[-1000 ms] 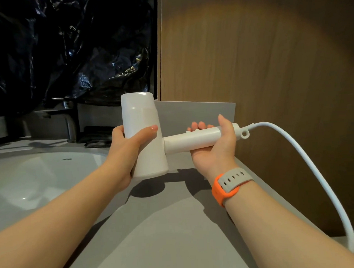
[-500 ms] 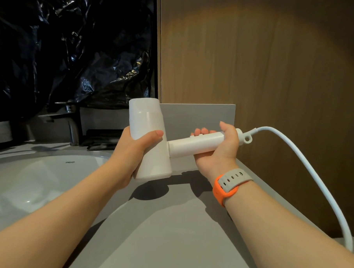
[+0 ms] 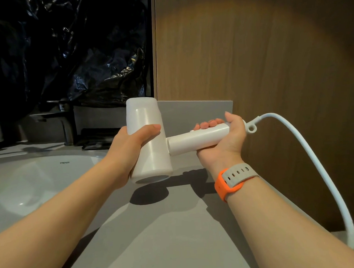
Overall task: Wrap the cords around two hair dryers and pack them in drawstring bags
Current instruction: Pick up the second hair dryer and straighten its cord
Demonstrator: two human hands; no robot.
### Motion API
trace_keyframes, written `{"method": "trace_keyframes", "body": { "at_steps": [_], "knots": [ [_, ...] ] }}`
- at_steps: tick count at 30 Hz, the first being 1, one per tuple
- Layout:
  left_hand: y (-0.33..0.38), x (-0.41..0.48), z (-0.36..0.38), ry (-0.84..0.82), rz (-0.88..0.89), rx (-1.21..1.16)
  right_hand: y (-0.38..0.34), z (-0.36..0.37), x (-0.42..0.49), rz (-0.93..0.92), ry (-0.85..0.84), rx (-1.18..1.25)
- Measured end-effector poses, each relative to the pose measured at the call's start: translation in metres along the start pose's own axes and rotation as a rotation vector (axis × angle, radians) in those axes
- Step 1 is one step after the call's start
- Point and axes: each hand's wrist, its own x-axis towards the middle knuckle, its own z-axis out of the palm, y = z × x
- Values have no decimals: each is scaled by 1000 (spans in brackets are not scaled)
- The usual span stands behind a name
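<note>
A white hair dryer [image 3: 150,141] is held in the air above the grey counter [image 3: 166,231]. My left hand [image 3: 130,148] grips its fat barrel, thumb across the front, nozzle end pointing down. My right hand [image 3: 223,140] grips the slim handle [image 3: 196,140], which sticks out to the right. From the handle's end a white cord [image 3: 313,160] arcs up, then hangs down to the right behind my right forearm, unwound. No second dryer and no drawstring bag is in view.
A white sink basin [image 3: 32,180] lies at the left with a chrome tap [image 3: 65,122] behind it. Black plastic sheeting [image 3: 67,47] covers the wall above. A wooden panel [image 3: 260,69] rises close on the right. My right wrist wears an orange-and-grey watch [image 3: 233,182].
Both hands and the dryer shifted slightly right and down in view, then up a little. The handle tilts a bit more upward at its cord end. Both grips are unchanged.
</note>
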Motion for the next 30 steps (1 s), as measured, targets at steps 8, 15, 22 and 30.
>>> {"method": "trace_keyframes", "body": {
  "at_steps": [8,15,22,30],
  "knots": [
    [11,0,-4,-28,35,106,2,-1,2,0,-18,39],
    [13,-13,-8,-173,85,237,2,-3,0,136,-93,-202],
    [12,-11,-8,-174,103,245,-2,-2,-2,143,-139,-197],
    [12,-11,-8,-200,105,287,-6,-1,-3,174,-153,-255]
  ]
}}
